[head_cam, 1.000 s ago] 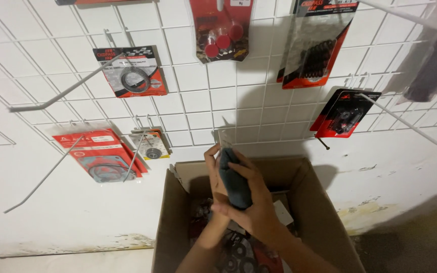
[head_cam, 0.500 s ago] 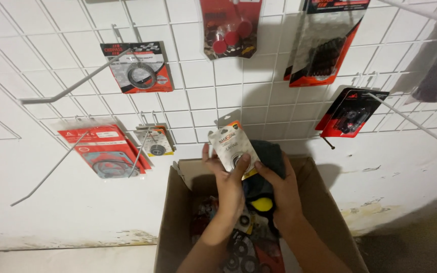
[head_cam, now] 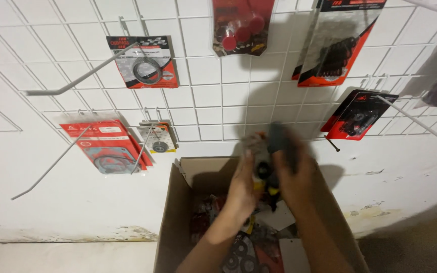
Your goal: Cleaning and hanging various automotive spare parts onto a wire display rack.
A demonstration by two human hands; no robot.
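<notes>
A blurred bundle of small packets (head_cam: 271,146), grey and dark with a yellow patch low down, is held up above the open cardboard box (head_cam: 178,202), over the box's rear edge and in front of the lower edge of the white wire grid (head_cam: 218,101) on the wall. How many packets are in the bundle cannot be told through the blur. The left hand (head_cam: 241,189) grips the bundle from its left side, fingers curled around it. The right hand (head_cam: 294,177) closes on it from the right, fingers wrapped over the dark upper part. The two hands sit close together with the bundle between them.

Under them the one box stands against the foot of the wall, flaps open, filled with a loose heap of packaged parts (head_cam: 249,242), too jumbled to count.

On the grid hang six carded packs: a ring pack (head_cam: 145,60) at upper left, a red-knob pack (head_cam: 238,25) at top centre, a long red-and-black pack (head_cam: 337,40) at upper right, a black-and-red pack (head_cam: 357,116) at right, a small bearing pack (head_cam: 159,137) and a red gasket pack (head_cam: 104,146) at lower left. Four bare hooks stick out, two on each side.
</notes>
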